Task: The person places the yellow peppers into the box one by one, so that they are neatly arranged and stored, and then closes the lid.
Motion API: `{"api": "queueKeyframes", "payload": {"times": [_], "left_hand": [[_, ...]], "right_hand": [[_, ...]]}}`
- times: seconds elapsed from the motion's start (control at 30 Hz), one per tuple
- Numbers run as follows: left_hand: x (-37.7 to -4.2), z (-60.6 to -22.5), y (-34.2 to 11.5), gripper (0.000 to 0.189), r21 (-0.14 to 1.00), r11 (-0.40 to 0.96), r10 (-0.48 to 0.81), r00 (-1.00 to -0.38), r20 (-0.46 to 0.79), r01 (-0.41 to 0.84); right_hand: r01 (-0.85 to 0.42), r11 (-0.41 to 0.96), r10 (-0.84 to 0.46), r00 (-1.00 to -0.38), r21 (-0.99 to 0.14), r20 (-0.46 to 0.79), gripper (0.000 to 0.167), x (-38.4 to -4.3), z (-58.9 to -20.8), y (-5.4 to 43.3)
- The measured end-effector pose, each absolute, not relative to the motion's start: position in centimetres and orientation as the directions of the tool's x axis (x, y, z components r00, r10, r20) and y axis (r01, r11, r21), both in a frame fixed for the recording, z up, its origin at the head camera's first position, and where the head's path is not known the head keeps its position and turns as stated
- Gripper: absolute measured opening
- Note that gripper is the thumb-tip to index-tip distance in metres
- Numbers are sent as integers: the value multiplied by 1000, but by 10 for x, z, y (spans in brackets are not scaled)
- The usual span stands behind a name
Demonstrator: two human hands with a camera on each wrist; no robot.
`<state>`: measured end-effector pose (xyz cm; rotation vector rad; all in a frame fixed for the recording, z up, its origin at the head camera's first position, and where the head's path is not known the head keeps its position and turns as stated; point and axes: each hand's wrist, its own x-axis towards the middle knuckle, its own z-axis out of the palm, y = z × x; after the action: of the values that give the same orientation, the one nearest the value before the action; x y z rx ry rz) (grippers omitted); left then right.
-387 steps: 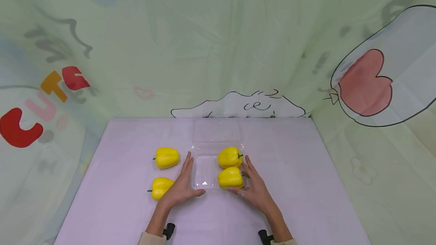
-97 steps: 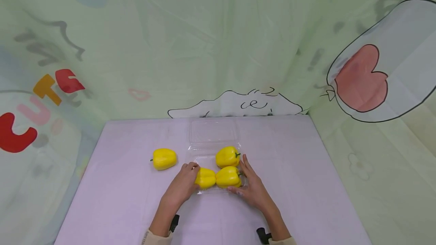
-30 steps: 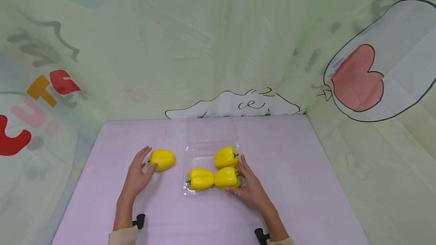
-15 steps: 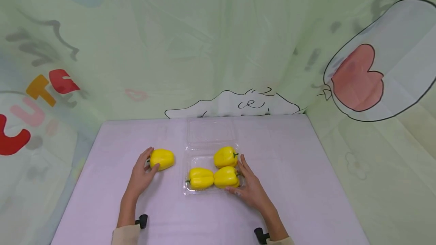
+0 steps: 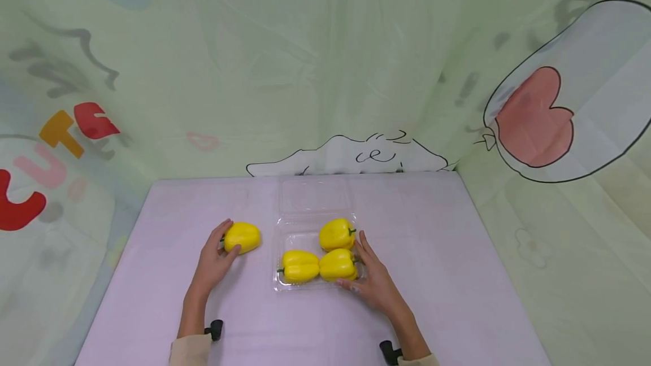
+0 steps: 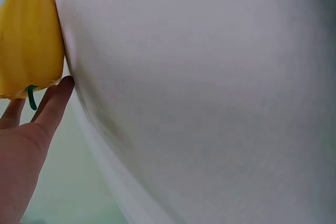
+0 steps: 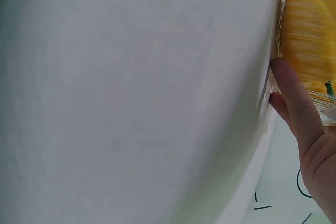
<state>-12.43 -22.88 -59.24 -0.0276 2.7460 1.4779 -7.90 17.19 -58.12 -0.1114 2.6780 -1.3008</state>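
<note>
Nearest to us, well in front of the clear container (image 5: 292, 288), are two beige sleeves, the left sleeve (image 5: 190, 350) and the right sleeve (image 5: 421, 361), each with a small black device just beyond the cuff, the left device (image 5: 216, 329) and the right device (image 5: 388, 350). The right hand (image 5: 375, 286) lies at the container's right side, its fingers extended and fairly straight against the outer wall, its thumb by the near right corner. In the right wrist view we see those fingertips low beside the ridged clear wall, with yellow showing through it. Inside the container, we find the front-left pepper (image 5: 300, 266), its stem pointing left, and the front-right pepper (image 5: 338, 265), end to end and touching; behind the latter sits the back-right pepper (image 5: 336, 234). The left hand (image 5: 212, 262) is left of the container, partly open, fingers and thumb spread about the stem end of the loose yellow pepper (image 5: 243, 237); we cannot tell whether it grips firmly. This pepper lies on its side, apart from the container, on the pale lilac surface (image 5: 432, 236). Behind the container's base, its clear lid (image 5: 315, 195) lies folded back flat. Farthest off, beyond the container, we see a pale green backdrop (image 5: 229, 78), with colourful letters (image 5: 61, 134) well to the container's left and a balloon drawing (image 5: 605, 66) bearing a pink heart (image 5: 536, 120) well to its right.
</note>
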Motion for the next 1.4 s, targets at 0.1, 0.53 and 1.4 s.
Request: {"api": "queueKeyframes", "payload": {"times": [0.1,0.53,1.4], "left_hand": [[-124,-592,-228,70,832,553,-9,-999,-33,-33],[-121,-591,-224,67,850,524,-66,-998,-22,-54],[-118,-552,-196,64,899,439,-82,-996,29,-10]], "right_hand": [[8,621,-131,-985,-784,-114,110,-79,-580,171],[14,626,-123,-986,-780,-116,110,-79,-581,171],[22,605,-120,-986,-796,-119,109,-78,-579,170]]}}
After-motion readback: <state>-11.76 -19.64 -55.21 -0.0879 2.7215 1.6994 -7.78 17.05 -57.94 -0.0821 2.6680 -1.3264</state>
